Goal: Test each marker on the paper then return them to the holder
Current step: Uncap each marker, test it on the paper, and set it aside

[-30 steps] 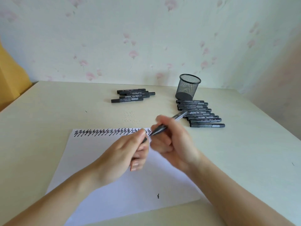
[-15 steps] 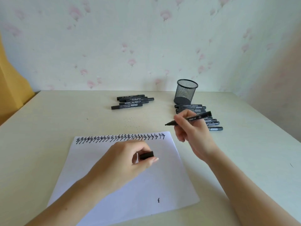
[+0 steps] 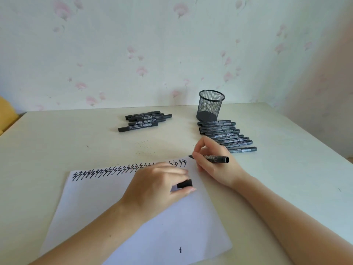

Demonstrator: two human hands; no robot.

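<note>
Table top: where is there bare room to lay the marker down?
Free: the table left of the small marker group, and right of the long marker row. Crowded: between the mesh holder, that row and the right hand at the paper.

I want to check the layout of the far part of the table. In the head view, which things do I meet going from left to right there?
small group of markers → mesh holder → long row of markers
</note>
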